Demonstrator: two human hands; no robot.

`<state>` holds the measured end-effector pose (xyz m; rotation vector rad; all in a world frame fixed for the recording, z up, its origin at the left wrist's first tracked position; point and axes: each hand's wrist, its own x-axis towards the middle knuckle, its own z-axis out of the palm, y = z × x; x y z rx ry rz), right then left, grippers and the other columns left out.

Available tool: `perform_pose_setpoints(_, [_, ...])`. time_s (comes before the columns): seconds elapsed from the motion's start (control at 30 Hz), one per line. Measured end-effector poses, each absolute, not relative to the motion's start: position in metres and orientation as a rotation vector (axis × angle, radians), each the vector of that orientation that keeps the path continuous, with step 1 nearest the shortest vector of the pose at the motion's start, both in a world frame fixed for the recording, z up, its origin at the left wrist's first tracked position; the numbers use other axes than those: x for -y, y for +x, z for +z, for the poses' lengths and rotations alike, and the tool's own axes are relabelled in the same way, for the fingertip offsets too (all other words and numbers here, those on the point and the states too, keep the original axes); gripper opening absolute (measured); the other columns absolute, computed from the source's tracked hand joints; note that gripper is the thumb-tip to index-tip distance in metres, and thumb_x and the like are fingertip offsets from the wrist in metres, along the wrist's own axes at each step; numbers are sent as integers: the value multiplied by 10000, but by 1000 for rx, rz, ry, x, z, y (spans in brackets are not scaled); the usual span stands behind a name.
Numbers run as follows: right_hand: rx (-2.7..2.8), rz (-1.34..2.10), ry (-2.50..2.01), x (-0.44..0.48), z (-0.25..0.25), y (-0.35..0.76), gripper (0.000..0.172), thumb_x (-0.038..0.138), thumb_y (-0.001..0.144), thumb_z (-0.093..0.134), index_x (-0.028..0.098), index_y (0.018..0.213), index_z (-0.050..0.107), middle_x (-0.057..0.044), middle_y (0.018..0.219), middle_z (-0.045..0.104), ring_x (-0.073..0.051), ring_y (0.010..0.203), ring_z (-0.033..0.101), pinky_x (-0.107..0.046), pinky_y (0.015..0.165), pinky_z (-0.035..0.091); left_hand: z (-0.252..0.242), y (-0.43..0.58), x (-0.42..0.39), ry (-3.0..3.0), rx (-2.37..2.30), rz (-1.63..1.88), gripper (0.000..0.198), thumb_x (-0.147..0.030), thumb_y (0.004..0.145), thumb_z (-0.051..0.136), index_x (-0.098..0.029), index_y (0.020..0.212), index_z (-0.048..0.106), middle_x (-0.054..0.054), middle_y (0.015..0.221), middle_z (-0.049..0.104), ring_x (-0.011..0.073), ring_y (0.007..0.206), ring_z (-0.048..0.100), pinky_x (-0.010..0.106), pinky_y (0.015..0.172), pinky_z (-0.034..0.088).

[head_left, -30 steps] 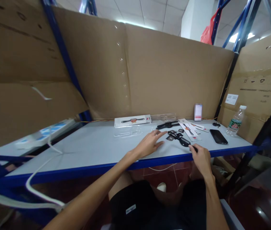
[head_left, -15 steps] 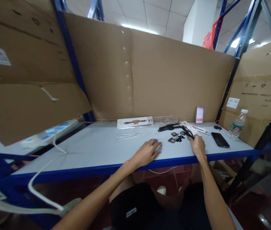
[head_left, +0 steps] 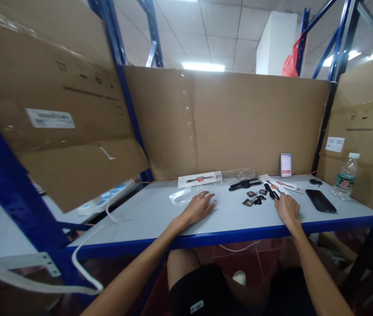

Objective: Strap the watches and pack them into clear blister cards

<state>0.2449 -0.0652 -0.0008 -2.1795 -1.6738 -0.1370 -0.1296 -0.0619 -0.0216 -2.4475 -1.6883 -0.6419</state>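
Observation:
My left hand (head_left: 198, 208) is over the tabletop with its fingers stretched out, holding nothing. Just beyond its fingers lies a clear plastic blister shell (head_left: 181, 197); whether they touch cannot be made out. My right hand (head_left: 287, 208) is closed around the near end of a black spokeshave (head_left: 271, 192). Small metal plates and black screw parts (head_left: 255, 199) lie loose to the left of that hand. Behind them rests another black spokeshave (head_left: 244, 184). A white card package (head_left: 200, 179) picturing a spokeshave stands at the back.
Printed cards (head_left: 278, 183) lie beyond my right hand. To the right are a black phone (head_left: 320, 200), keys (head_left: 316, 181) and a water bottle (head_left: 346, 177). A lit phone (head_left: 285, 165) leans against the cardboard wall (head_left: 255, 123). A white cable (head_left: 85, 239) hangs at the left.
My left hand has moved left and forward over the table, up to the clear plastic shell. My right hand keeps hold of the spokeshave. The camera view has turned left and upward.

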Motion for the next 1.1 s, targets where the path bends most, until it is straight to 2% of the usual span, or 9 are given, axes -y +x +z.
perform_pose_setpoints(0.2, [1608,-181,-2136,79,-3,257,332,389,1036,501,146,1173,681,-178,1129,718,-325,1084,685,-390,823,500,-7,-152,61,-2216,1747,-670,497,-350,977,532,-175,1442,557,222,1464,526,371,1378,487,534,1133,388])
perform_pose_setpoints(0.3, [1510,-142,-2095,88,-8,262,300,379,1039,486,185,1148,688,-151,1139,716,-286,1035,691,-359,800,479,-2,-165,54,-2107,1853,-528,630,-321,920,612,-178,1516,468,232,1526,471,393,1455,395,561,1161,334])
perform_pose_setpoints(0.43, [1399,-31,-2026,93,-13,265,263,355,1025,500,217,1107,707,-112,1099,737,-255,959,695,-323,755,440,-4,-183,45,-2036,1967,-329,780,-425,920,603,-179,1608,332,264,1611,362,422,1529,272,618,1178,259])
perform_pose_setpoints(0.5, [1364,15,-2002,94,-13,265,251,348,1014,511,223,1081,719,-102,1061,750,-249,934,695,-309,731,419,-6,-191,42,-2017,2023,-285,800,-492,932,565,-162,1616,313,284,1610,356,435,1517,296,623,1166,270])
perform_pose_setpoints(0.57, [1341,39,-1987,94,-13,266,248,342,1009,517,225,1070,727,-98,1034,759,-245,915,695,-299,713,403,-8,-197,39,-2032,2045,-266,792,-532,946,518,-148,1610,318,286,1567,415,426,1468,386,593,1147,314])
perform_pose_setpoints(0.67, [1322,49,-1981,95,-13,266,254,341,1007,522,223,1076,735,-100,1019,766,-243,900,695,-292,704,391,-9,-200,37,-2084,2019,-265,754,-535,962,473,-140,1591,344,261,1460,526,382,1344,531,506,1103,391])
perform_pose_setpoints(0.77, [1319,46,-1982,95,-14,267,253,339,1007,524,223,1080,737,-102,1014,768,-245,897,693,-291,698,384,-7,-199,39,-2107,1986,-284,706,-507,963,486,-147,1564,395,231,1364,591,349,1240,602,439,1044,444])
perform_pose_setpoints(0.93, [1313,61,-1975,95,-15,266,246,336,1002,526,223,1063,736,-97,995,769,-233,880,687,-281,694,377,-5,-196,49,-2099,1908,-345,713,-466,958,542,-138,1572,389,211,1291,601,334,1174,620,423,993,472])
perform_pose_setpoints(1.1, [1312,59,-1979,97,-13,263,246,315,998,525,216,1067,740,-107,1013,767,-235,889,689,-284,708,390,2,-176,45,-2160,1694,-480,649,-438,949,599,-181,1522,435,192,1337,559,328,1209,584,437,1006,468])
